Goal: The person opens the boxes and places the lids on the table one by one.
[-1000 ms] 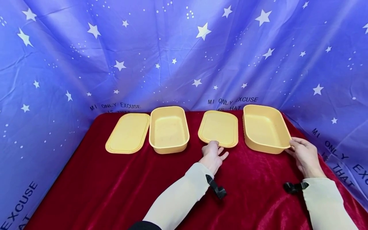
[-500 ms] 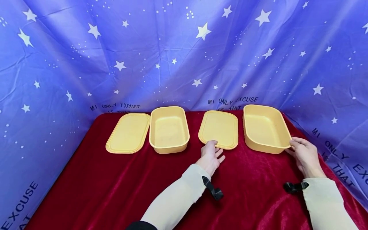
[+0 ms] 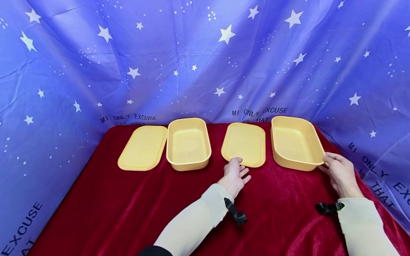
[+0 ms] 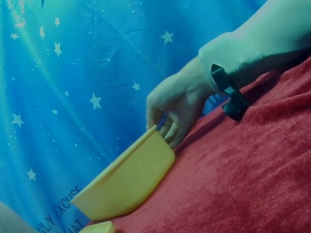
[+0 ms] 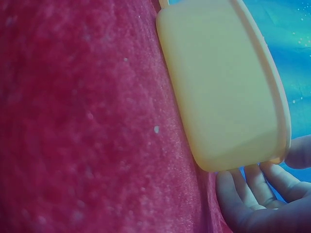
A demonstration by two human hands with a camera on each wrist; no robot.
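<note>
In the head view, a yellow plastic lid lies on the red cloth, its top facing up. My left hand is at its front edge, thumb on top; the index finger is hidden and the other fingers are spread below. To the right stands an upright yellow box without a cover. At its front right corner my right hand grips it, thumb at the rim and fingers outside the wall. The right wrist view shows that box close up beside the right hand.
Further left, a second yellow box stands upright beside another yellow lid, nearly touching it. Red velvet cloth covers the table. A blue curtain with stars hangs behind and at both sides.
My left hand has shifted slightly left, and the lid's front edge sits a little lower in view. The right hand and its box stay where they were.
</note>
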